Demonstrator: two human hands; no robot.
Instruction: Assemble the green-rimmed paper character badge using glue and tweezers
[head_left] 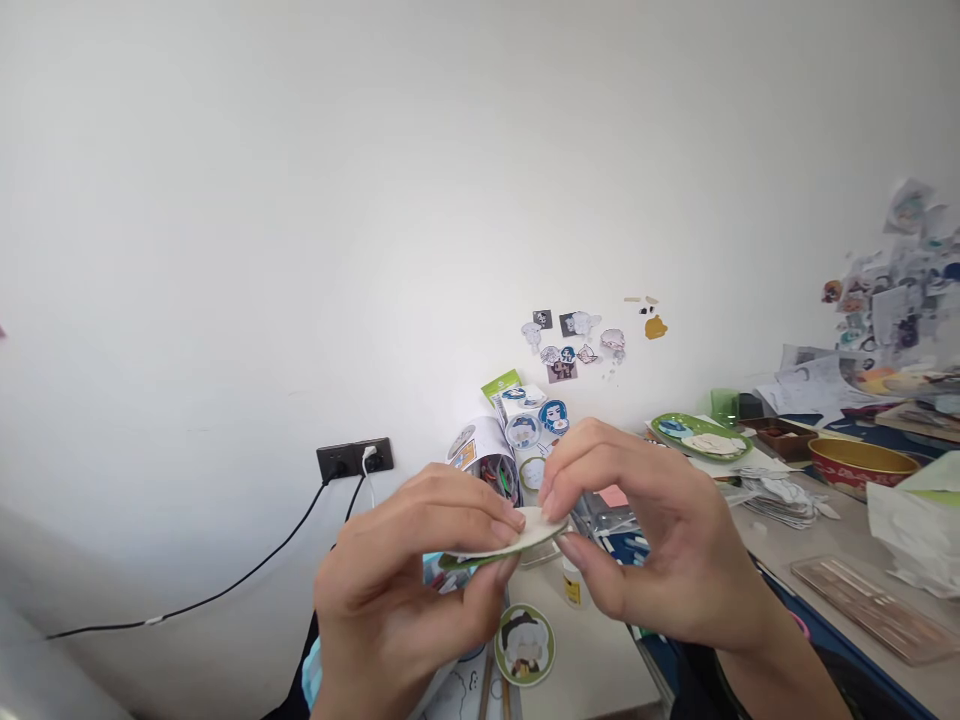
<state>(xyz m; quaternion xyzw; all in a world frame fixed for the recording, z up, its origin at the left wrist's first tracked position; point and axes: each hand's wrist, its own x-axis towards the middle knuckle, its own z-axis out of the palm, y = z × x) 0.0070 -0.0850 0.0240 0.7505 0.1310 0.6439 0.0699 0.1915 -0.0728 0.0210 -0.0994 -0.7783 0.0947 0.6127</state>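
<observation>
Wall socket: a black wall socket [354, 458] with a white plug sits up and well to the left of the grip, and a black cable [225, 592] trails away from it.
Left hand: the left hand [405, 585] pinches the disc's left edge, thumb on top and fingers curled beneath.
Disc: a thin round card disc [517, 535], white on top and green underneath, is held nearly flat between both hands, above the table edge.
Handling: the disc looks very light and somewhat bendy, and would likely crease if squeezed at the middle. The rim is the safest hold, with light pressure from opposite sides.
Below the grip: a round green-rimmed sticker of a white-haired cartoon figure [525, 645] lies flat on the pale tabletop [592, 660], just under the disc.
Behind the grip: a rolled sheet of printed stickers [487, 455] stands just beyond the fingertips.
Right hand: the right hand [652, 545] pinches the disc's right edge, with the fingertips pressed on top and the thumb under.
Right of the grip: a green oval tray [739, 448] and, further right, a red-and-gold round bowl [859, 465] stand well apart from the hands.
</observation>
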